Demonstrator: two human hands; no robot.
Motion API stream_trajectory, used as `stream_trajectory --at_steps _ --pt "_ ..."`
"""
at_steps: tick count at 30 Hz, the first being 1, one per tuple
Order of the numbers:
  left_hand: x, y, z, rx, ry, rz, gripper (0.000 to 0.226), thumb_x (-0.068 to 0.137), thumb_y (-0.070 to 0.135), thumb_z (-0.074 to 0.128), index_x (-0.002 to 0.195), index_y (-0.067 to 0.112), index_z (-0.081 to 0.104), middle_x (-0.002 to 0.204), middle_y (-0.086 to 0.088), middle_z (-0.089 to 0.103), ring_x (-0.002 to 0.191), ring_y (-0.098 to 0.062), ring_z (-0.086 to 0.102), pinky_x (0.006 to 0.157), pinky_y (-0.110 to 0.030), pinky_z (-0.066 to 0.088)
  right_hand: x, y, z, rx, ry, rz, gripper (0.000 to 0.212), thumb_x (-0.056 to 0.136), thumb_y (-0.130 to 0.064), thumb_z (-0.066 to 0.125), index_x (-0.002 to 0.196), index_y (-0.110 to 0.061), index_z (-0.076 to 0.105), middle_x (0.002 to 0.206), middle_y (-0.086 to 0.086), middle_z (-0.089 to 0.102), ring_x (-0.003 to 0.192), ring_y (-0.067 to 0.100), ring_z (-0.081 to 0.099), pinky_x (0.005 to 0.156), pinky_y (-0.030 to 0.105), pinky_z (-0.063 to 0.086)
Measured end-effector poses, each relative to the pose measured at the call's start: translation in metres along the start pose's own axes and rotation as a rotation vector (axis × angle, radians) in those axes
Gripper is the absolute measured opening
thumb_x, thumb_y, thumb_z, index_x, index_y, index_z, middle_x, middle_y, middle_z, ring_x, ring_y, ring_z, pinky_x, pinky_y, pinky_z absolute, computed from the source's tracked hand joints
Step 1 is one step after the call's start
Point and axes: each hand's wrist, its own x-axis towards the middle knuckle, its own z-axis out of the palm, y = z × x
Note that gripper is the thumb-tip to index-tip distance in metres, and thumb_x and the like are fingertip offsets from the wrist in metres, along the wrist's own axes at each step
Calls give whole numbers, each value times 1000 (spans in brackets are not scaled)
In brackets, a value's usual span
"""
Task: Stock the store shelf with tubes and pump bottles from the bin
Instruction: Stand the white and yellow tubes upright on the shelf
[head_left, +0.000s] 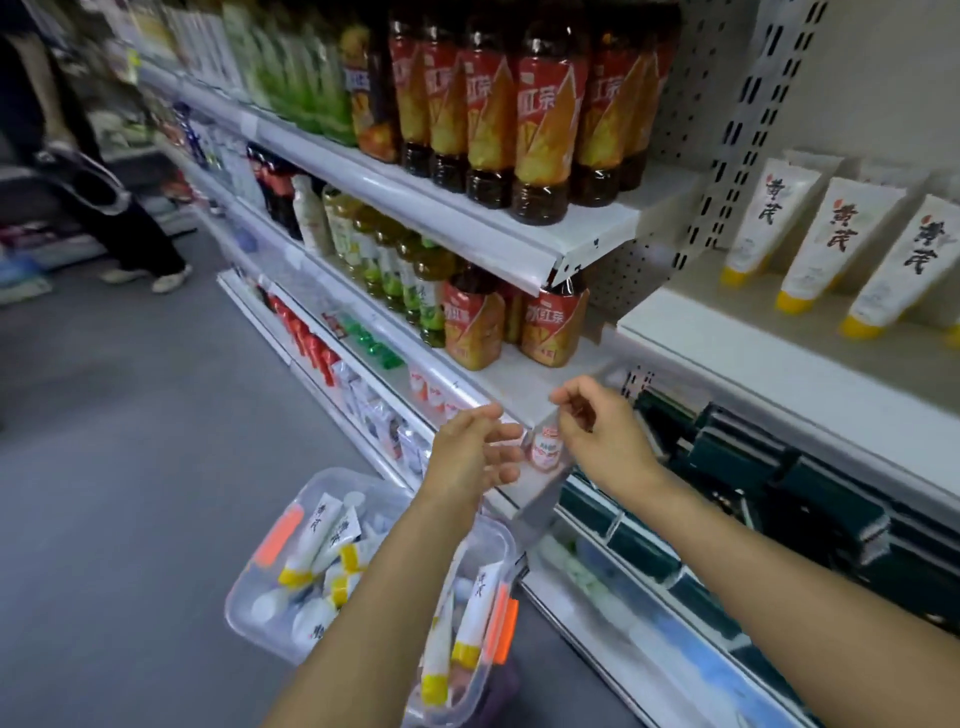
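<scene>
A clear plastic bin (244, 587) with orange latches stands on the floor below my arms. It holds several white tubes with yellow caps (311, 540) and white bottles (311, 626). On the beige shelf (779, 358) at the right, three matching tubes (831, 244) stand on their caps. My left hand (475, 454) hovers at the shelf corner with loosely curved fingers, holding nothing. My right hand (602, 434) is beside it with thumb and fingers curled together. A faint clear panel shows blurred under it, and I cannot tell whether the hand pinches it.
Tea bottles (535, 119) fill the upper white shelves on the left, with more (550, 322) one level down. Dark green boxes (779, 478) line the shelf below the tubes. A person (119, 208) stands far left in the grey aisle.
</scene>
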Motion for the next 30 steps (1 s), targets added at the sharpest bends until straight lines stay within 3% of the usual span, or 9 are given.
stream_trajectory --at_steps 5,9,12,15,18,25,27,30 --pt "2 -19 -63 -16 134 -73 13 96 15 53 104 12 62 86 -8 68 63 -20 61 55 -26 51 -9 5 46 21 -185 14 21 88 2 56 89 -18 62 79 5 63 61 4 52 64 30 50" --pt "8 -36 -100 -31 219 -107 18 96 18 54 110 10 62 90 -8 69 65 -20 61 59 -27 52 -14 15 81 43 -334 73 21 88 5 55 92 -15 63 78 -3 60 61 0 50 61 18 47" --pt "14 -53 -125 -41 312 -149 16 96 18 53 105 12 64 91 -8 70 68 -20 62 63 -30 53 -15 27 105 72 -449 139 18 89 5 55 93 -11 63 75 -7 58 62 2 53 62 21 50" --pt "24 -72 -150 -70 426 -197 14 96 16 51 102 15 64 89 -7 70 69 -20 64 59 -28 53 -16 43 128 60 -536 192 24 88 1 57 88 -23 62 84 -1 63 65 8 57 68 25 49" --pt "37 -90 -168 -41 495 -238 15 95 14 50 103 13 63 87 -7 69 68 -20 62 56 -28 52 -16 59 149 40 -585 285 15 90 -5 58 96 -17 63 93 8 65 75 17 60 65 22 49" --pt "73 -138 -195 243 460 -241 20 94 5 49 110 7 61 86 -13 64 67 -21 55 52 -27 43 -19 95 193 26 -665 462 15 88 0 56 101 -6 62 92 19 65 63 17 60 46 13 42" --pt "84 -156 -204 455 465 -198 18 90 4 53 104 12 63 95 -15 65 80 -26 60 62 -30 49 -20 110 207 -3 -691 522 15 88 -3 55 100 -10 61 87 12 64 60 15 60 44 13 41" --pt "94 -184 -218 962 355 -117 27 88 12 57 115 14 62 114 -8 62 108 -27 56 90 -38 47 -23 132 230 -47 -726 634 12 86 -6 56 96 -13 58 82 5 61 59 15 60 46 20 44"
